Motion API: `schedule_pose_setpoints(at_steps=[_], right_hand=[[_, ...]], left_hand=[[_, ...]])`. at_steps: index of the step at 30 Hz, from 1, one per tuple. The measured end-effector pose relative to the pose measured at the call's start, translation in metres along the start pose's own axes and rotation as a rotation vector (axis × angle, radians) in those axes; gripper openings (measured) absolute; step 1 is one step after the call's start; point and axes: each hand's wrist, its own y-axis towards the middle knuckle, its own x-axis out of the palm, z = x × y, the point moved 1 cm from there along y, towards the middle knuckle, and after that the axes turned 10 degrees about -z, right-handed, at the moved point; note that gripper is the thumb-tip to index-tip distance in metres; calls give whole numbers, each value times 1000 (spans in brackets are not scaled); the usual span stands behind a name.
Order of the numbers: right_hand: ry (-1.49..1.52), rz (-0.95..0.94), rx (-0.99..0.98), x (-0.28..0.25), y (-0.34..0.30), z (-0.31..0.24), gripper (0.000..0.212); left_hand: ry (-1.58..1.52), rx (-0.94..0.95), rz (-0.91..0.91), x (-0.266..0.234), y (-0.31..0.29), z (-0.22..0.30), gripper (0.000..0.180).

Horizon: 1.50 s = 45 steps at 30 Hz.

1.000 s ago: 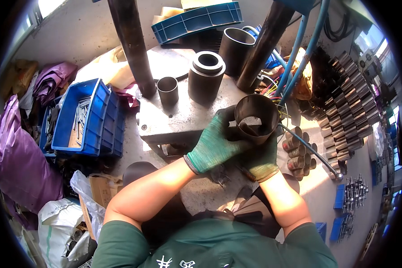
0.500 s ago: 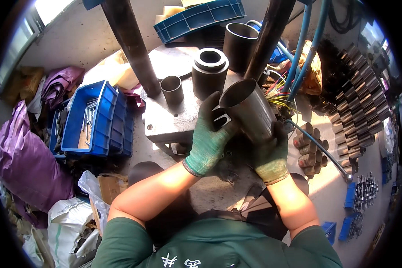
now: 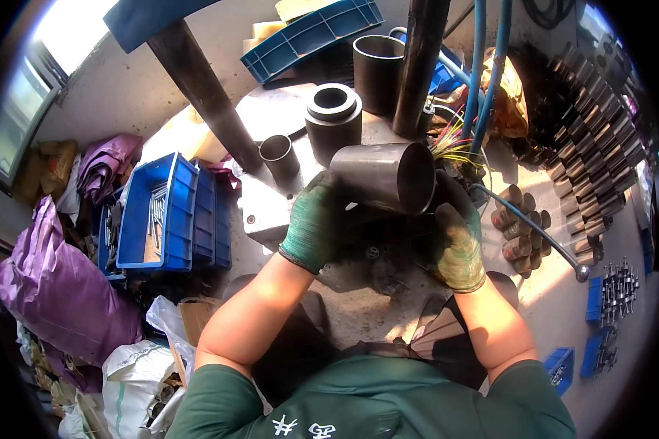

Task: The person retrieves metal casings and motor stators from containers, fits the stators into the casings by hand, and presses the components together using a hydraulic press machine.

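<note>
A dark grey metal tube (image 3: pixel 370 175) lies level between my hands, its open end toward the right. My left hand (image 3: pixel 313 223), in a green knitted glove with dark fingers, closes on the tube's left end. At the rim of the open end, my right hand (image 3: pixel 458 238) grips with its fingers, in a paler green, soiled glove. Just beyond stands a thick cylinder with a stepped ring on top (image 3: pixel 333 128). A smaller short tube (image 3: pixel 280 157) is left of it, on the metal press table (image 3: pixel 260 208). Shadow partly hides the fingertips.
Dark steel posts (image 3: pixel 205 91) rise at both sides of the table. A wide tube (image 3: pixel 377 77) stands behind. Blue bins (image 3: pixel 179 245) with metal rods are left. A ball-ended lever (image 3: pixel 538 230), coloured wires (image 3: pixel 458 146) and stacked tubes (image 3: pixel 593 161) are right.
The tube has turned from tilted, with its opening up and left, to level with an opening facing right. My left hand has shifted to its left end; my right hand to the right rim.
</note>
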Motion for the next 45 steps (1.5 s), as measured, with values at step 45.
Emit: schedule_pose_setpoints(at_steps=[45], right_hand=[[-107, 68, 16, -12, 1, -4, 31]], left_hand=[[204, 155, -14, 16, -19, 32, 28]])
